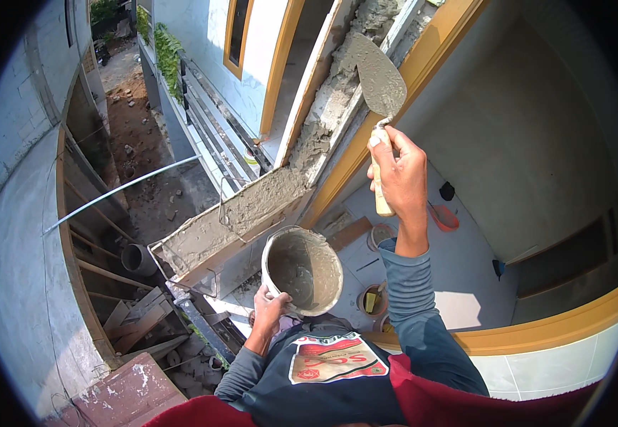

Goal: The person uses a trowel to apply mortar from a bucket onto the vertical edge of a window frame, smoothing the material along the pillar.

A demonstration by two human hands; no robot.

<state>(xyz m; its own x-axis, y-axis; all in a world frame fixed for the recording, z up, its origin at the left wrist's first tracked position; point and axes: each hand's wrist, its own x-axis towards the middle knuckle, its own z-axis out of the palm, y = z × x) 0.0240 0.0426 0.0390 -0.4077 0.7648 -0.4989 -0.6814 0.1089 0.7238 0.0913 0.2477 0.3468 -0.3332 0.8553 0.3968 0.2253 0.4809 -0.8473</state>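
Right hand (396, 167) fisted round trowel (379, 82) handle, blade raised at mortared ledge (252, 210). Left hand (270, 307) grips mortar bucket (302, 270) rim (below ledge, chest height). Step looks like applying mortar; next probably calls for a steady press.

so the fisheye rim blacks out all four corners; the red cloth (458, 406) along the bottom edge gets cut off there, same with the printed patch (334, 359) on the shirt, too blurry to make out anyway; the left hand (270, 306) hides part of the bucket (302, 270) rim at lower centre, and its fingers go out of sight underneath; the right hand (398, 171) covers most of the trowel (379, 82) handle at upper centre; little tubs (372, 300) on the floor below are too small to tell what's inside; greenery (166, 46) at upper left is just a smear
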